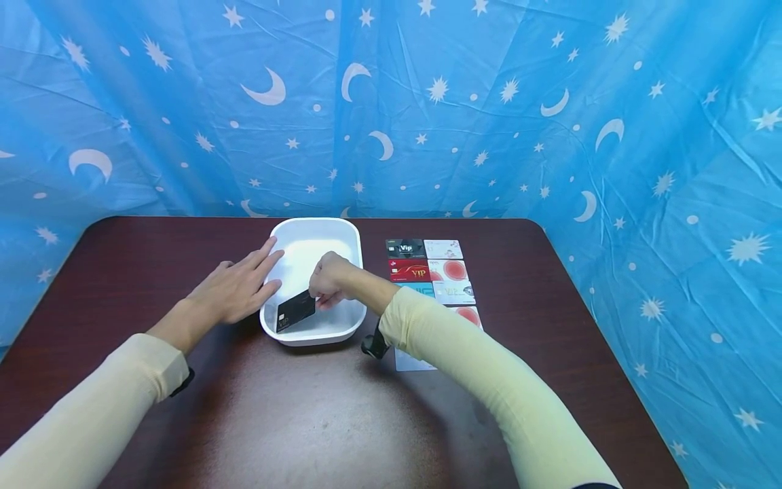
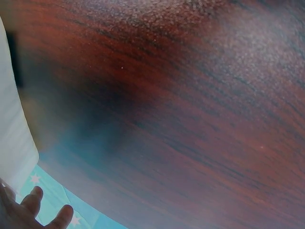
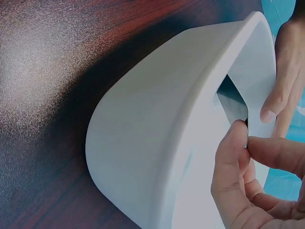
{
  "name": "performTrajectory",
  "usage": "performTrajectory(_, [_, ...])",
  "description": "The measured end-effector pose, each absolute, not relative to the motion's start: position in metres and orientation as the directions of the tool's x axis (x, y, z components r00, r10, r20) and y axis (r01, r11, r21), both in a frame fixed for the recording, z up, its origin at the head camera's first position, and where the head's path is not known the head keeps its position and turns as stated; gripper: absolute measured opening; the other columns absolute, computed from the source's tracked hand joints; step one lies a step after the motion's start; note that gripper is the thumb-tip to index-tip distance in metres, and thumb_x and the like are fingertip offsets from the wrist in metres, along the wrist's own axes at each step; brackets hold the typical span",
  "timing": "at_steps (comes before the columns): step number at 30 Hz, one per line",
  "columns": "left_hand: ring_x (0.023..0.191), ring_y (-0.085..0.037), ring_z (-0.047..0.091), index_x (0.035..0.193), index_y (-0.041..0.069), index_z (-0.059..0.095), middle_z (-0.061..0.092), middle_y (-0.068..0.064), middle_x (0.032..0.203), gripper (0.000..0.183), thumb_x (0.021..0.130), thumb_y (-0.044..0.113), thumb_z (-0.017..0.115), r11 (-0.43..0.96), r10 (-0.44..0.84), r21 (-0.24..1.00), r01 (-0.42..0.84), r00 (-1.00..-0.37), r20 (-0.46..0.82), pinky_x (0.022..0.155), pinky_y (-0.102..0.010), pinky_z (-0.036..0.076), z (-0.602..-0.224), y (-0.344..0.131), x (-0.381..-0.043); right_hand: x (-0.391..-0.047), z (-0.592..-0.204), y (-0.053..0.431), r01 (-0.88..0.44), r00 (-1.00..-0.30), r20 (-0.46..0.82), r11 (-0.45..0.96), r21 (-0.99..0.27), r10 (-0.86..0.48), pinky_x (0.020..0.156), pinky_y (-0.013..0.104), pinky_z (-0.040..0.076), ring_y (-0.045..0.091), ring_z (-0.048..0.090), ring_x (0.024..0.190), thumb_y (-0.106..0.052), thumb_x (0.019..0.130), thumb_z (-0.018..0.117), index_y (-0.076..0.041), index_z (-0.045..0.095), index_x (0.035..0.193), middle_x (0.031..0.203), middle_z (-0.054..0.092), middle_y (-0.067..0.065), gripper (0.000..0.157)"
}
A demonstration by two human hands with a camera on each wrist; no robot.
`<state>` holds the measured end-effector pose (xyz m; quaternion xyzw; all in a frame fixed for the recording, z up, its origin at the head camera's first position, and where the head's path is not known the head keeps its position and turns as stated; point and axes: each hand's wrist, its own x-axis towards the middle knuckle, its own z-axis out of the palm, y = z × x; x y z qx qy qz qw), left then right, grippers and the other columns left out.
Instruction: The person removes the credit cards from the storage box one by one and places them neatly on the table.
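Note:
My right hand (image 1: 332, 280) is inside a white plastic tub (image 1: 311, 333), pinching a black VIP card (image 1: 296, 311) by one end between thumb and index finger. The card is tilted, its other end near the tub's front left corner. In the right wrist view the right hand (image 3: 252, 186) hides part of the card (image 3: 233, 102), seen nearly edge-on. My left hand (image 1: 239, 285) lies at the tub's left side, fingers extended and spread over the rim. Only a few fingertips of the left hand (image 2: 35, 210) show in the left wrist view.
Right of the tub, cards lie in two columns, among them a black Vip card (image 1: 405, 248), a red VIP card (image 1: 409, 270) and a white card (image 1: 443, 249). My right sleeve (image 1: 464, 367) covers some lower ones. A blue curtain (image 1: 391, 109) hangs behind the dark wooden table (image 1: 293, 421).

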<state>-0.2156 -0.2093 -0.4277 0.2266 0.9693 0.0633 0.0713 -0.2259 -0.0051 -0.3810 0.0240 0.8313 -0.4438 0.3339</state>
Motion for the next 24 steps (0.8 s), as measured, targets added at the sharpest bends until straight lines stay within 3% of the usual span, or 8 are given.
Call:
performTrajectory(7, [0.145, -0.043, 0.029, 0.158, 0.007, 0.023, 0.010, -0.019, 0.165, 0.070, 0.103, 0.047, 0.038, 0.892, 0.443, 0.155, 0.424, -0.888, -0.121, 0.103, -0.074, 0.030, -0.428, -0.209, -0.216, -0.228, -0.375, -0.005, 0.292, -0.800, -0.549, 0.642, -0.708, -0.241, 0.064, 0.035, 0.061, 0.018, 0.061, 0.052, 0.009, 0.089, 0.060, 0.006, 0.062, 0.083, 0.073, 0.060, 0.014, 0.006])
performTrajectory(15, [0.144, -0.044, 0.030, 0.158, 0.007, 0.022, 0.009, -0.019, 0.165, 0.070, 0.103, 0.047, 0.037, 0.896, 0.437, 0.147, 0.420, -0.891, -0.125, 0.103, -0.073, 0.032, -0.428, -0.208, -0.216, -0.229, -0.356, 0.001, 0.170, -0.832, -0.490, 0.721, -0.672, -0.260, 0.069, 0.037, 0.061, 0.016, 0.060, 0.052, 0.004, 0.095, 0.055, 0.000, 0.059, 0.075, 0.081, 0.062, 0.012, 0.021])
performTrajectory(20, [0.144, -0.044, 0.028, 0.158, 0.007, 0.021, 0.008, -0.019, 0.165, 0.070, 0.103, 0.047, 0.037, 0.895, 0.437, 0.157, 0.417, -0.890, -0.131, 0.103, -0.073, 0.031, -0.428, -0.208, -0.217, -0.226, -0.342, 0.010, 0.083, -0.826, -0.477, 0.772, -0.630, -0.300, 0.060, 0.029, 0.060, 0.015, 0.062, 0.053, 0.006, 0.094, 0.058, 0.001, 0.062, 0.087, 0.089, 0.063, 0.013, 0.009])
performTrajectory(24, [0.145, -0.044, 0.027, 0.158, 0.007, 0.021, 0.008, -0.019, 0.165, 0.071, 0.103, 0.049, 0.037, 0.897, 0.434, 0.160, 0.412, -0.891, -0.136, 0.104, -0.073, 0.030, -0.428, -0.208, -0.217, -0.221, -0.334, 0.022, 0.017, -0.823, -0.458, 0.792, -0.610, -0.335, 0.059, 0.028, 0.059, 0.015, 0.063, 0.053, 0.007, 0.092, 0.060, 0.002, 0.061, 0.095, 0.085, 0.063, 0.013, 0.006])
